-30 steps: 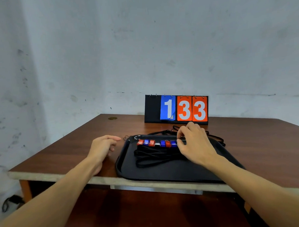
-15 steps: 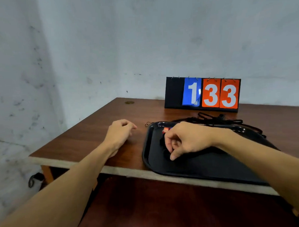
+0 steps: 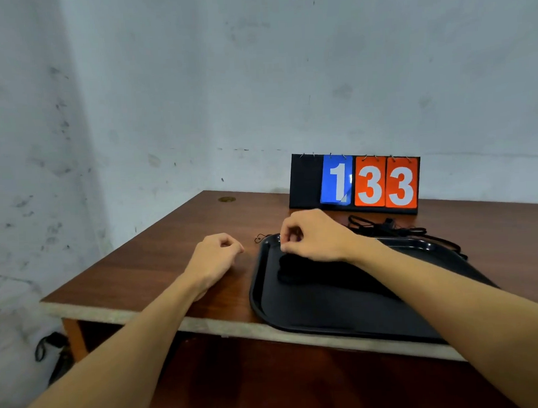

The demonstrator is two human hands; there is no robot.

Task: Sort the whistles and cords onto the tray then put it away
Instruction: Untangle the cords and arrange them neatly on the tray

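Note:
A black tray lies at the table's front edge. My right hand hovers over its far left corner with the fingers curled tight together; I cannot tell whether anything is pinched in them. The hand and forearm hide the row of whistles. A bundle of black cords lies on the tray just under that hand. More black cords lie on the table behind the tray. My left hand rests on the table left of the tray, fingers loosely curled, holding nothing.
A flip scoreboard reading 1 and 33 stands at the back against the wall. A small metal hook lies by the tray's far left corner. A brass grommet sits in the brown table. Walls close the left and back.
My right hand has moved left along the tray's far side to its left corner and curled shut, covering the whistles. The view has turned left. My left hand stays on the table.

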